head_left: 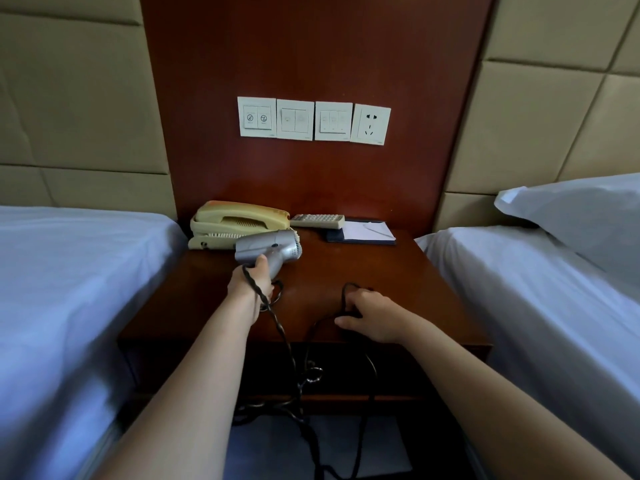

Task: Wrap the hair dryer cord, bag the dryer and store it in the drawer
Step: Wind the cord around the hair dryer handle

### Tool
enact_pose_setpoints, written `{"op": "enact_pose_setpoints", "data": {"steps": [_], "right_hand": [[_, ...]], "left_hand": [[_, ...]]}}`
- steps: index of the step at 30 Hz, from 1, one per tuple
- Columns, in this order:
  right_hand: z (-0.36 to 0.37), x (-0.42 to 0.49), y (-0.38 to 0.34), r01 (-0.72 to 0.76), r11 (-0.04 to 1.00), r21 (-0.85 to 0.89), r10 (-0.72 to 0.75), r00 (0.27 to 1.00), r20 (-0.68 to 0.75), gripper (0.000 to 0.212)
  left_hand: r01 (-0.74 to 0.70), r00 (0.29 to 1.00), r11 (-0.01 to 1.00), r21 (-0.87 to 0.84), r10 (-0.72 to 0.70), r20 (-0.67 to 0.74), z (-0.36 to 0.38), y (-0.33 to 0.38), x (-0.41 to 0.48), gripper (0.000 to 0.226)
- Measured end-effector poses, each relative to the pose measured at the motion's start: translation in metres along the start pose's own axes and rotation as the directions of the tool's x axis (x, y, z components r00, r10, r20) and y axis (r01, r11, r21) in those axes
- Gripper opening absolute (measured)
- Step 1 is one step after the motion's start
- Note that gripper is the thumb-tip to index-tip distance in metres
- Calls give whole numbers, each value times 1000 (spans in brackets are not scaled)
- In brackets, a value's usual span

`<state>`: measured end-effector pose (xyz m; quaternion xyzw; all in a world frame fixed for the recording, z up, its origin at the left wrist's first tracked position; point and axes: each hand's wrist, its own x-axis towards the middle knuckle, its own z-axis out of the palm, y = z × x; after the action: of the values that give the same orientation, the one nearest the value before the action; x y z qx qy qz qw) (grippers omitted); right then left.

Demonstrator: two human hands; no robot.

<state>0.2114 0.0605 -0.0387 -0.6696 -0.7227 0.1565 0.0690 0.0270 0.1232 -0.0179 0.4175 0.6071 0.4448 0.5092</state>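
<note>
At frame centre, the left hand [251,284] is gripping the light, rigid hair dryer [268,250] by its handle, while the right hand [372,315] is closing its fingers on the limp, kinked cord [284,337], probably best gathered in loops.

Glossy dark wood nightstand [363,268], silver plastic hair dryer [266,249], matt white cloth bedsheets [69,271]

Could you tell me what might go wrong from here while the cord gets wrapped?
1. The cord is twisted and knotted where it hangs off the nightstand toward the floor; wrapping it as it is may lock in kinks.
2. The dryer, held in the left hand, sits close to the phone; swinging it while winding could knock the handset.
3. The right hand grips only one loop, so hanging slack may snag the nightstand's edge.
</note>
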Motion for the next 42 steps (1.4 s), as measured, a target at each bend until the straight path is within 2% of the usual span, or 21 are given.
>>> {"op": "enact_pose_setpoints", "data": {"steps": [3, 7, 11, 14, 16, 18, 20, 23, 27, 36, 39, 42], "right_hand": [[-11, -2, -3, 34, 999, 39, -35, 999, 12, 23], [-40, -9, -5, 84, 967, 241, -58, 992, -115, 34], [-75, -17, -15, 95, 896, 435, -7, 980, -201, 30], [-104, -24, -29, 147, 730, 668, 61, 959, -278, 21], [-124, -28, -37, 217, 592, 776, 123, 928, -353, 21], [-145, -30, -43, 285, 477, 831, 187, 891, -413, 22], [-164, -29, -47, 350, 413, 841, 228, 854, -468, 21], [-184, -23, -53, 419, 451, 788, 239, 794, -559, 22], [-218, -15, -63, 531, 516, 672, 233, 668, -707, 26], [-262, 2, -109, 617, 660, 428, 117, 479, -870, 24], [-268, 11, -120, 629, 682, 373, 84, 440, -894, 23], [-273, 21, -126, 618, 709, 340, 48, 439, -897, 20]], "left_hand": [[-46, 998, 998, -31, 47, 28, -3, 1, -4, 48], [-58, 998, 998, 2, 58, 0, -14, 9, -8, 48], [-103, 994, 994, -24, 104, 32, -24, 27, -15, 55], [-98, 994, 991, -90, 102, 41, -30, 41, -21, 58], [-144, 989, 983, -114, 148, 26, -35, 50, -29, 50], [-191, 981, 971, -143, 196, 17, -39, 54, -31, 48], [-216, 974, 964, -156, 224, 35, -44, 55, -32, 45], [-254, 967, 961, -111, 256, 7, -49, 56, -39, 41], [-250, 968, 964, -93, 249, -23, -55, 58, -37, 38], [-341, 936, 940, -31, 336, -102, -56, 63, -30, 40], [-335, 940, 942, -21, 332, -79, -54, 60, -25, 40], [-329, 943, 944, -29, 327, -61, -54, 54, -14, 39]]}}
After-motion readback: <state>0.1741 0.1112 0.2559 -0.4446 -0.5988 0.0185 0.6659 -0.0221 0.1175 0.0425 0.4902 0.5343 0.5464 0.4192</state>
